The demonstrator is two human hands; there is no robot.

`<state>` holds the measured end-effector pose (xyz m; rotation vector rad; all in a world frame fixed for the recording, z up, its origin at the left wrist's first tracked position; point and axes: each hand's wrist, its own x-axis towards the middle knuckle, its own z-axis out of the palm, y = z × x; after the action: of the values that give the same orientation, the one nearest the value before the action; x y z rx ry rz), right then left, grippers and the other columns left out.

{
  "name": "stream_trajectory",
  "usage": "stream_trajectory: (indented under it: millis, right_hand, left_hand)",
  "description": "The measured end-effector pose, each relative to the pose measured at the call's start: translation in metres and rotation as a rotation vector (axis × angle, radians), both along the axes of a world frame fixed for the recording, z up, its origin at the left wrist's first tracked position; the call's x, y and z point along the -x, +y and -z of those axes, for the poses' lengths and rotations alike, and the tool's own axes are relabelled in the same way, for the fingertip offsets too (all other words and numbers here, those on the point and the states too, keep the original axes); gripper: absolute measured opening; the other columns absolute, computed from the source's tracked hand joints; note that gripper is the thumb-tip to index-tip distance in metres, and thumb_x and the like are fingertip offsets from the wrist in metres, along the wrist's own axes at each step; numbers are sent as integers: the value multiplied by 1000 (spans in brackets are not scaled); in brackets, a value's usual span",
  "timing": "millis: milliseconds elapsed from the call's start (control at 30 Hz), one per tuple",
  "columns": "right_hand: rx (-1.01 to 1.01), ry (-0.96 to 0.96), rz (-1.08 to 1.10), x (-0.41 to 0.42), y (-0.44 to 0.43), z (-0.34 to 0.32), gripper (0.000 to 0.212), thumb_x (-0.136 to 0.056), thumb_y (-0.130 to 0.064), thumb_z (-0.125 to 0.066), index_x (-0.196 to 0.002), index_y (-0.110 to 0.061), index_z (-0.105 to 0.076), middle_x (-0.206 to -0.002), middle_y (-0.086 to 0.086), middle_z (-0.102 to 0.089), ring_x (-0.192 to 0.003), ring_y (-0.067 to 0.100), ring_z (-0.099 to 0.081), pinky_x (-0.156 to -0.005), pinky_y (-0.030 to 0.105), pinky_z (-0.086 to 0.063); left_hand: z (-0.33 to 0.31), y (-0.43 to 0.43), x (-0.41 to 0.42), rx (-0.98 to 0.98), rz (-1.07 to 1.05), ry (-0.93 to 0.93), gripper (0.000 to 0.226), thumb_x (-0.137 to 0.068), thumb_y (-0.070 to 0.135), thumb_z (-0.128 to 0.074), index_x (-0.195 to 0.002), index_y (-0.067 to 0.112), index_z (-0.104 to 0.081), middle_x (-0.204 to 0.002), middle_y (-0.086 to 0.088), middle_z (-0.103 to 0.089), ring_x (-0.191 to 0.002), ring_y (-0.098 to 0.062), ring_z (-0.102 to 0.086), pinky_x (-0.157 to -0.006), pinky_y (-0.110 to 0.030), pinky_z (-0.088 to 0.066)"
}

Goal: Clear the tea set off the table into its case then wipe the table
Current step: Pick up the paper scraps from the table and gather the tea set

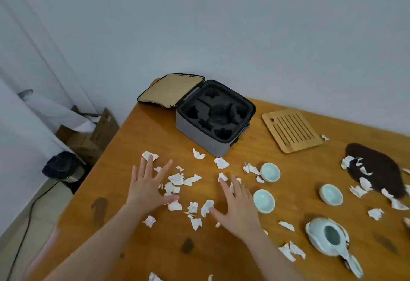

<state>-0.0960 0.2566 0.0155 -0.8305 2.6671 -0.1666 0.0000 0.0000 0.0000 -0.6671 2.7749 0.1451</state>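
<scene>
Right now both hands are spread flat, fingers straight: left hand (146,186) & right hand (238,212) over torn white paper scraps (176,178) on the near orange-brown wooden table (155,130). Far centre, the grey fabric zip case (199,134) stands open w/ only black foam wells showing inside. Three pale blue-green ceramic cups (264,201) & a matching open-topped teapot (328,237) sit right of the hands, apart from the case.

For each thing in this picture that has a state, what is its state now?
Case, open, foam slots empty.
Cups, upright, empty.
Teapot, outside the case, mouth uncovered.
Bamboo tray, flat, bare.
Paper scraps, torn, scattered.
Left hand, open, fingers spread.
Right hand, open, fingers spread.
</scene>
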Motion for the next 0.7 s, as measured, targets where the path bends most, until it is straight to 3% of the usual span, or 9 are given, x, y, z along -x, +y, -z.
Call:
stream_trajectory:
  millis: [67,200,300,533,700]
  right_hand:
    - [8,72,9,-2,-5,7,91,-75,-88,-29,-151,-43,-10,-162,0,-5,-149,25,-10,-113,45,-6]
    - [0,149,31,-4,-11,24,95,-70,-93,-27,-149,-39,-29,-157,7,-29,-142,32,-31,-108,52,-28]
    - [6,183,75,-2,-14,28,94,-72,-91,-29,-148,-36,-33,-154,11,-34,-139,36,-35,-107,53,-33]
    - [79,173,187,7,-31,43,89,-80,-87,-24,-152,-35,-20,-160,9,-18,-147,32,-15,-115,48,-18]
    - [127,101,52,7,-46,54,87,-84,-85,-21,-154,-35,-8,-162,3,2,-149,23,8,-120,45,-3]
  left_hand:
    - [6,-8,3,-3,24,7,113,-56,101,-24,-138,48,35,-151,-13,34,-142,-37,25,-117,-53,7]
    - [18,-25,12,-35,13,41,112,-55,100,-27,-137,52,33,-157,-14,27,-145,-35,21,-117,-49,5]
    - [23,-35,21,-91,13,78,110,-54,100,-29,-138,56,27,-160,-11,20,-147,-31,17,-117,-46,5]
    - [28,-24,34,-245,161,208,91,-68,93,-14,-147,52,4,-162,0,-1,-149,-20,4,-118,-38,-1]
    - [38,4,34,-248,272,252,84,-79,86,-14,-149,44,7,-162,-1,-3,-149,-17,7,-121,-38,-4]
